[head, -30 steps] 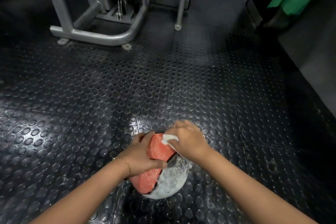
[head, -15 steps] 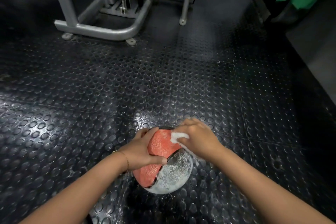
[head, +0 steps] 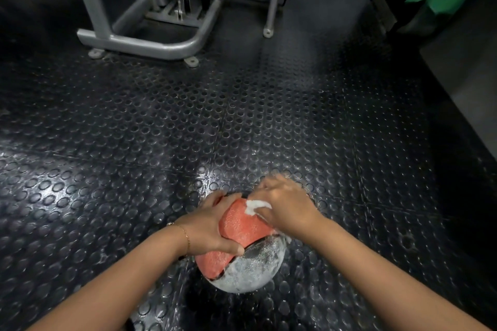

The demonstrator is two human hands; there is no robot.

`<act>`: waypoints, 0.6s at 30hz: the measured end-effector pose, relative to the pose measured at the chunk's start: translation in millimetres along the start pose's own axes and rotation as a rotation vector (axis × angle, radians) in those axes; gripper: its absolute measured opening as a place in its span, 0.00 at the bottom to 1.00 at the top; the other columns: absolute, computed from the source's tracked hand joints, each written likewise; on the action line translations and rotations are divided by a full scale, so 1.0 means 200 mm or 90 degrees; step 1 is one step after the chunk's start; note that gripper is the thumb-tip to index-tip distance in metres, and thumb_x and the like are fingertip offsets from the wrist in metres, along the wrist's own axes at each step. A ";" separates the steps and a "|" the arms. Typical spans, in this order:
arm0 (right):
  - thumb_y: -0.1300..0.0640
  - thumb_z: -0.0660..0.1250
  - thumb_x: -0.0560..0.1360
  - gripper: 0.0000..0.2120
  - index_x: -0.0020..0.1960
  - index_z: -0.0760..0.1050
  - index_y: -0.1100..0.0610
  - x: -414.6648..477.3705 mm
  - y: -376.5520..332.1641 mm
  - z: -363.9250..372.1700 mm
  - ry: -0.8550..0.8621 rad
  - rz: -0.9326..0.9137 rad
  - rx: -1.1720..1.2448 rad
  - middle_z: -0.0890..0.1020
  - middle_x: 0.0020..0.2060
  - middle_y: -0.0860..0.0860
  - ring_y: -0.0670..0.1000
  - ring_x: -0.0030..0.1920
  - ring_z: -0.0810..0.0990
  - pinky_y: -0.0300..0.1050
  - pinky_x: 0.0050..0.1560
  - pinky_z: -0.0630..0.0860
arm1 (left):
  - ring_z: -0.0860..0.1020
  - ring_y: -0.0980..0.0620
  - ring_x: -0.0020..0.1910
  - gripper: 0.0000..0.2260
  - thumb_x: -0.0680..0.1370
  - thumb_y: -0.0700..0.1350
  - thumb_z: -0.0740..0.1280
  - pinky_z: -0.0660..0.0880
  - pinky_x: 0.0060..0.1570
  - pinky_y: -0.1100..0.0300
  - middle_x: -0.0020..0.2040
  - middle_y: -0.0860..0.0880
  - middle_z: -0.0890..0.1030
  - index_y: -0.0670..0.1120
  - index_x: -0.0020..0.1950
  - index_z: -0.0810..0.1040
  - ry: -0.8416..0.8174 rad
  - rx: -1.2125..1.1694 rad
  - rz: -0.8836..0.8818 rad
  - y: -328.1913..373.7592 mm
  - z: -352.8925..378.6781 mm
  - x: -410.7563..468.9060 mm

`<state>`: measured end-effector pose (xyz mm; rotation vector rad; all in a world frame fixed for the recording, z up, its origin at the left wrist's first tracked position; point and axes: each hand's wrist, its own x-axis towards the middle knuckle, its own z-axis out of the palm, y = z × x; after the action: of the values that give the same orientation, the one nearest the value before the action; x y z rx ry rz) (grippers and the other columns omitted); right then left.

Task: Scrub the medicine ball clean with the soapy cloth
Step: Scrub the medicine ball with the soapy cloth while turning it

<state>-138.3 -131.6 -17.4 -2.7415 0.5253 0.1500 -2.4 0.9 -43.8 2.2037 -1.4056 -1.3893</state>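
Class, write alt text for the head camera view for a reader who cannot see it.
A person's left hand steadies a red and grey medicine ball on a studded floor while the right hand presses a white cloth to its top. A grey metal frame stands beyond.

The right hand (head: 285, 207) rubs the white cloth (head: 254, 207) back and forth over the top of the ball (head: 247, 228). Half a second ago the hand and cloth are further to the right. Now they are back towards the left, close to where they are a second ago. The right fingertips (head: 271, 180) are now blurred with motion, where earlier they are sharp. Slightly more of the ball's red panel shows between the two hands than a second ago. The view has also tipped a little, so the grey machine frame (head: 150, 43) sits slightly higher in the picture.
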 end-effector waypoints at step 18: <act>0.54 0.68 0.71 0.11 0.53 0.79 0.46 -0.12 -0.01 0.10 0.121 0.047 0.014 0.78 0.46 0.45 0.47 0.47 0.73 0.39 0.43 0.63 | 0.61 0.44 0.72 0.50 0.65 0.64 0.73 0.63 0.70 0.48 0.76 0.49 0.47 0.59 0.75 0.42 0.028 -0.012 -0.062 0.03 0.04 0.00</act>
<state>-160.8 -113.8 -31.0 -2.7317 0.6754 -0.0994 -11.1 -0.4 -45.0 2.3036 -1.2816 -1.3705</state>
